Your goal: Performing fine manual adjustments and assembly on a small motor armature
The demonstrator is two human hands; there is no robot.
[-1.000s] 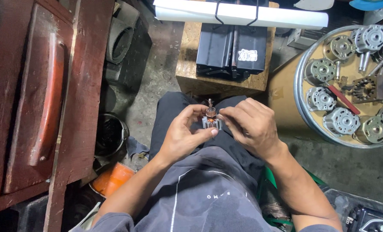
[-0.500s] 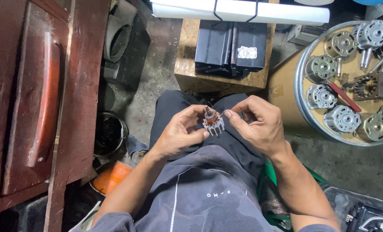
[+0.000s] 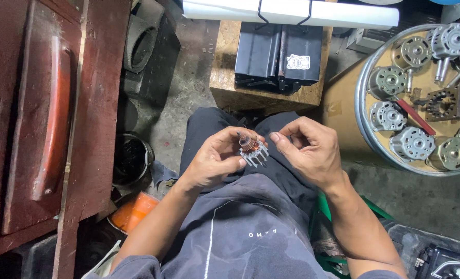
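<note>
Over my lap, my left hand [image 3: 217, 160] pinches a small motor armature [image 3: 251, 149] with a copper commutator and grey metal lamination teeth. My right hand [image 3: 307, 150] hovers just to the right of it, fingers curled, thumb and forefinger tips a short gap from the part and holding nothing that I can see. I sit in dark trousers and a grey shirt.
A round metal tray [image 3: 367, 139] at the right holds several small electric motors and a red-handled tool. A wooden block [image 3: 224, 77] ahead carries a black box [image 3: 279, 54], with a white tube [image 3: 292, 13] behind. A dark red wooden cabinet [image 3: 39, 113] stands at the left, a black pot [image 3: 131, 157] beside it.
Both hands were closed together around the armature; the right hand has since drawn away to the right, leaving the part in the left hand, now turned and more exposed.
</note>
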